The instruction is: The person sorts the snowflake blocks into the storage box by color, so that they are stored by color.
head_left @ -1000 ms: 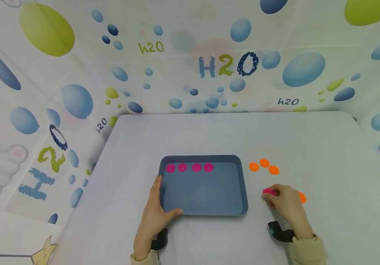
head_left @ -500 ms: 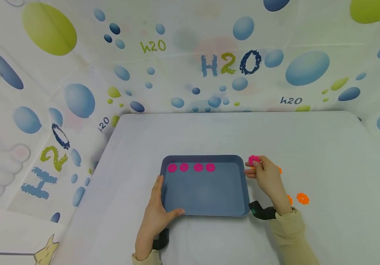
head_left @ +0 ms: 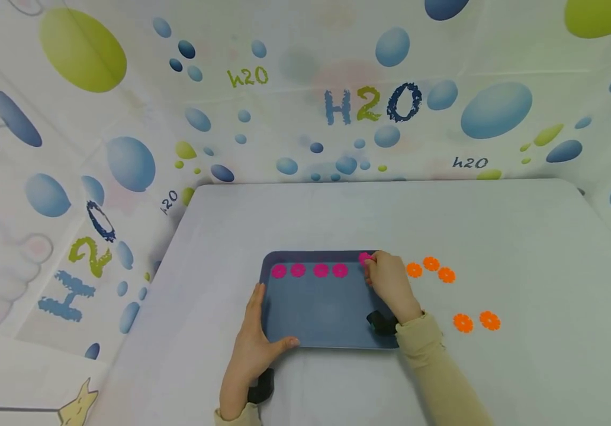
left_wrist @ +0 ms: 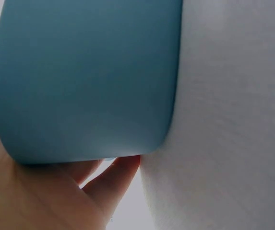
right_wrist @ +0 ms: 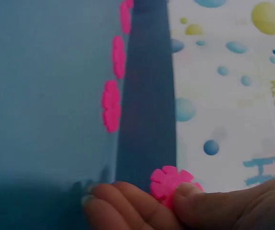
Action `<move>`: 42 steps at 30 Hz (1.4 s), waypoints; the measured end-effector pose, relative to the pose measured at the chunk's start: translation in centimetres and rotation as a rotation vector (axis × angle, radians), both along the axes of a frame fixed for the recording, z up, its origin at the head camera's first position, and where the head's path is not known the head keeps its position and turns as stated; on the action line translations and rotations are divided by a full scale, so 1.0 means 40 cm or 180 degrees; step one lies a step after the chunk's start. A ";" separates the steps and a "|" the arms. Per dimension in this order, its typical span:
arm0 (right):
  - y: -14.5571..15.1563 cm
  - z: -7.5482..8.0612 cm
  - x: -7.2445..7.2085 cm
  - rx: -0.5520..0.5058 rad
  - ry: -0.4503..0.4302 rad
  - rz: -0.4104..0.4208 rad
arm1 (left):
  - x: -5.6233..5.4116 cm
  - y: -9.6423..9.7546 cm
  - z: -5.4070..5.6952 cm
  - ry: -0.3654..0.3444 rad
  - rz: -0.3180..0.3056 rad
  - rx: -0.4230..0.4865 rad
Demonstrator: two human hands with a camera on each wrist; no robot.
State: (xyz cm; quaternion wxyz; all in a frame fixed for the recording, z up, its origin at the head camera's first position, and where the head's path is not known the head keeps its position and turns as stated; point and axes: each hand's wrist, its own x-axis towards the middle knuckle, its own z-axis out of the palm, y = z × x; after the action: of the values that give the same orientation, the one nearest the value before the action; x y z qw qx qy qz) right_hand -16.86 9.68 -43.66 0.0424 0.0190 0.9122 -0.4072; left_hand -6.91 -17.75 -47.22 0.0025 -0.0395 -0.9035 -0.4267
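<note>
My right hand [head_left: 389, 281] pinches a pink flower-shaped disc [right_wrist: 167, 183] between thumb and fingers. It is over the back right corner of a blue-grey rectangular tray [head_left: 316, 322]. Along the tray's back wall lie several more pink flower-shaped discs [head_left: 321, 270] in a row; the right wrist view shows some of them edge-on [right_wrist: 111, 106]. My left hand [head_left: 254, 349] touches the tray's front left corner, its straight fingers along the left side and its thumb at the front edge. In the left wrist view, the tray's outer wall [left_wrist: 89, 86] stands against that palm.
Right of the tray, three orange flower-shaped discs [head_left: 430, 264] lie in a cluster on the white table [head_left: 337, 216]. Two more orange discs [head_left: 463, 323] lie nearer the front. A white backdrop [head_left: 295, 71] printed with blue and green drops rises behind the table.
My right hand has picked up the pink disc from the table right of the tray and carried it left, past the orange discs, to over the tray. My left hand has stayed at its corner.
</note>
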 end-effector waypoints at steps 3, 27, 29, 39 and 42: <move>-0.009 -0.008 -0.003 0.0235 -0.0050 0.0053 | 0.001 0.001 0.000 -0.0009 -0.0003 -0.0014; -0.022 -0.021 -0.006 0.0546 0.0017 -0.0163 | 0.001 0.007 0.008 -0.0027 0.0008 -0.0009; -0.020 -0.017 -0.004 0.0490 0.0081 -0.0179 | 0.000 0.007 0.007 -0.0020 0.0004 -0.0013; 0.035 0.009 -0.005 -0.0188 0.0526 -0.0228 | -0.001 0.010 0.010 0.0019 0.0012 -0.0039; 0.069 0.014 -0.010 -0.0440 0.0685 -0.0276 | -0.001 0.012 0.010 0.0015 0.0007 -0.0036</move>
State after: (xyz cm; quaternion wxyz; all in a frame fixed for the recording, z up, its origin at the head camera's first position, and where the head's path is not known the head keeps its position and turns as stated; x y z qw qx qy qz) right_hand -17.25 12.44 -43.10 -0.0721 0.0117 0.8795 -0.4702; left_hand -6.95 -17.26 -46.83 0.0049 -0.0395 -0.9060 -0.4214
